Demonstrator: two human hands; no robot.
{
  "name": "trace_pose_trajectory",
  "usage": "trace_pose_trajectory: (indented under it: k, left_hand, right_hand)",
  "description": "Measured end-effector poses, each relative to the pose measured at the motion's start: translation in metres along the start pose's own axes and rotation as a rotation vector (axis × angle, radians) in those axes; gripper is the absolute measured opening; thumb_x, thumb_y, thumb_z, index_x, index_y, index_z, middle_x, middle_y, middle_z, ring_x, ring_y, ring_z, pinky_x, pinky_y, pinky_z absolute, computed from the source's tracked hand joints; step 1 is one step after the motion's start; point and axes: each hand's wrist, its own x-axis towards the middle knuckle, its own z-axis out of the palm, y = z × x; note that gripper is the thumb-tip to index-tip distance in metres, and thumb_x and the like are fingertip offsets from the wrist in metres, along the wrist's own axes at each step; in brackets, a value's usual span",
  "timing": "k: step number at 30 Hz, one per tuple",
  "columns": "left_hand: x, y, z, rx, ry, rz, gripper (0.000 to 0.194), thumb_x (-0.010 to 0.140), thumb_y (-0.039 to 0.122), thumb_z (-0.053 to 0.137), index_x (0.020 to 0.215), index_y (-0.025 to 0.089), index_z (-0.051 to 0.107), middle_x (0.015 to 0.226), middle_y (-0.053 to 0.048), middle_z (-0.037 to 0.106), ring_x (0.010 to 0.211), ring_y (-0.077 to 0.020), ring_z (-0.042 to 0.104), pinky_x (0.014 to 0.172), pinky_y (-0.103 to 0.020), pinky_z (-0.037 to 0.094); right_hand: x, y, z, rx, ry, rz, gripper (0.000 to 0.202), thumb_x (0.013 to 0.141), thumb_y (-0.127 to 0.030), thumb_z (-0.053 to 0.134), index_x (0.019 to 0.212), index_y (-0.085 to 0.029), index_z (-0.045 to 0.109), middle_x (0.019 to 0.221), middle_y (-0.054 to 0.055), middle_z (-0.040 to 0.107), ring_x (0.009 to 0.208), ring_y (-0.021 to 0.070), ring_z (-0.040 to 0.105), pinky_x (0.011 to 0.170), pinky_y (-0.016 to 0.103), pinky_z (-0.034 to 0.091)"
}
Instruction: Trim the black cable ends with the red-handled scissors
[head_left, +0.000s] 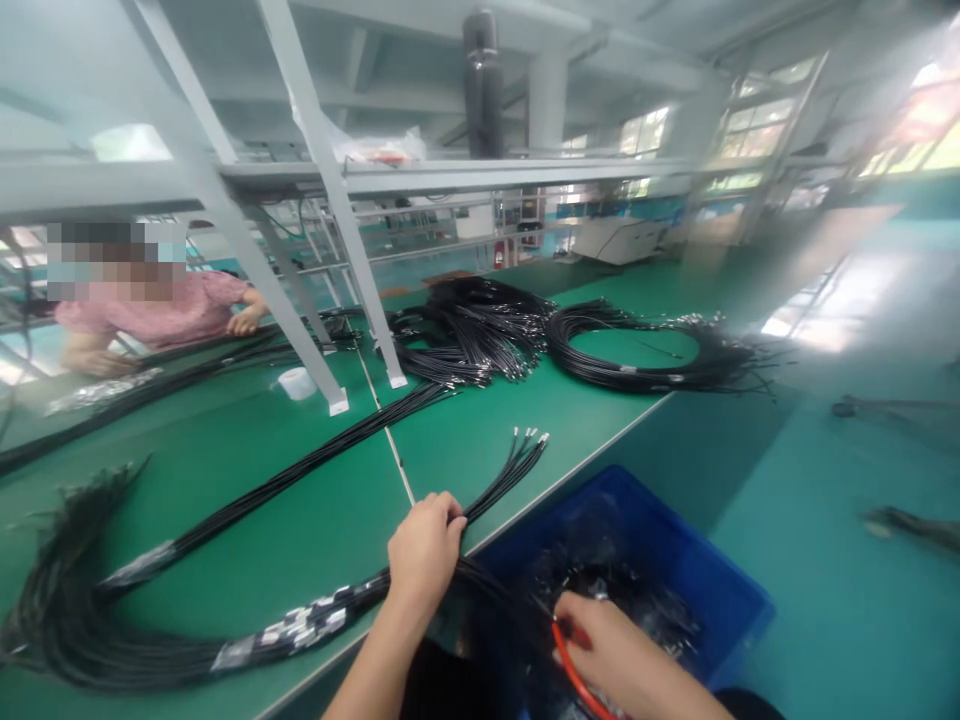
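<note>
My left hand (426,545) is closed around a bundle of black cables (504,482) at the front edge of the green table (285,530). The silvery ends of some cables fan out beyond its fingers. Over the blue bin (720,590), my right hand (592,640) grips a tool with red-orange handles (576,675); the tool's tip is blurred. More of the cables hang down between my two hands. To the left, a thick cable bundle (150,665) with clear wrap and silvery pieces curves across the table.
A large pile of black cables (480,330) and a coiled bundle (622,380) lie farther back. White shelf posts (334,200) stand on the table beside a white roll (297,383). Across the table at left, a person in pink (180,310) has both hands near cables.
</note>
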Motion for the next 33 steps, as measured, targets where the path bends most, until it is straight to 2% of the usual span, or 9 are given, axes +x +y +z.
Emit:
trace_pose_trajectory:
  k: [2,5,7,9,13,18,27,30,33]
  left_hand:
    - [-0.001,0.0,-0.002,-0.016,-0.007,-0.013,0.009,0.083,0.023,0.05,0.076,0.024,0.056,0.076,0.001,0.062,0.07,-0.0185,0.055,0.056,-0.026,0.029]
    - [-0.002,0.003,-0.008,-0.05,0.01,-0.026,0.008,0.084,0.024,0.047,0.081,0.024,0.054,0.077,-0.001,0.063,0.071,-0.0202,0.056,0.058,-0.027,0.032]
    - [-0.003,0.009,-0.012,-0.091,0.019,-0.007,0.01,0.084,0.022,0.046,0.09,0.024,0.053,0.082,-0.002,0.064,0.076,-0.0203,0.057,0.062,-0.027,0.034]
    - [-0.002,0.017,-0.015,-0.142,0.018,0.028,0.017,0.082,0.018,0.046,0.096,0.026,0.052,0.086,-0.001,0.064,0.079,-0.0201,0.057,0.066,-0.028,0.036]
    - [0.008,0.034,-0.019,-0.251,0.002,0.104,0.02,0.079,0.015,0.046,0.091,0.026,0.057,0.086,-0.001,0.064,0.085,-0.0216,0.057,0.073,-0.03,0.035]
    - [0.022,0.041,-0.016,-0.411,-0.094,0.151,0.013,0.08,0.017,0.042,0.076,0.023,0.053,0.073,0.0,0.067,0.074,-0.0193,0.062,0.066,-0.026,0.04]
    - [-0.018,0.09,-0.031,-0.732,-0.103,0.388,0.01,0.083,0.021,0.05,0.089,0.021,0.058,0.084,-0.002,0.064,0.081,-0.0187,0.059,0.075,-0.027,0.043]
    - [-0.034,0.103,-0.025,-0.766,-0.054,0.471,0.013,0.083,0.02,0.05,0.082,0.02,0.062,0.082,-0.004,0.06,0.077,-0.0181,0.058,0.07,-0.026,0.043]
    - [-0.042,0.102,-0.012,-0.802,-0.085,0.402,0.009,0.079,0.019,0.056,0.076,0.019,0.064,0.071,-0.001,0.059,0.065,-0.0161,0.056,0.06,-0.024,0.042]
  right_hand:
    - [-0.003,0.008,0.0,0.025,0.076,0.034,0.008,0.068,-0.02,0.063,0.074,-0.024,0.065,0.057,-0.003,0.066,0.053,0.0168,0.062,0.051,0.022,0.044]
    - [0.0,0.017,-0.025,0.038,0.36,0.13,0.033,0.084,-0.035,0.044,0.111,-0.019,0.054,0.104,0.012,0.064,0.094,0.0249,0.061,0.083,0.037,0.044]
    - [0.002,0.015,-0.05,0.128,0.676,0.202,0.045,0.079,-0.047,0.05,0.114,-0.018,0.051,0.103,0.013,0.063,0.094,0.0274,0.06,0.085,0.04,0.044]
    - [0.0,0.004,-0.073,0.303,0.855,0.224,0.049,0.07,-0.051,0.061,0.109,-0.022,0.053,0.089,0.008,0.064,0.08,0.0257,0.062,0.073,0.037,0.049]
    - [-0.013,-0.026,-0.088,0.778,0.645,0.155,0.043,0.067,-0.045,0.07,0.1,-0.022,0.055,0.062,-0.003,0.055,0.043,0.0109,0.046,0.039,0.022,0.039]
    - [-0.017,-0.041,-0.073,1.05,0.536,0.143,0.038,0.065,-0.04,0.074,0.092,-0.018,0.059,0.051,-0.006,0.051,0.033,0.0039,0.035,0.033,0.017,0.025]
    - [-0.014,-0.056,-0.068,1.158,0.652,0.068,0.035,0.065,-0.029,0.075,0.093,-0.022,0.056,0.059,-0.005,0.057,0.036,0.0069,0.047,0.035,0.018,0.037]
    - [-0.019,-0.07,-0.068,1.223,0.653,0.058,0.036,0.063,-0.029,0.076,0.093,-0.022,0.058,0.064,-0.002,0.062,0.041,0.0086,0.051,0.038,0.019,0.041]
    - [-0.022,-0.079,-0.068,1.233,0.692,0.071,0.036,0.062,-0.027,0.076,0.093,-0.022,0.059,0.069,0.0,0.065,0.05,0.0115,0.057,0.045,0.022,0.045]
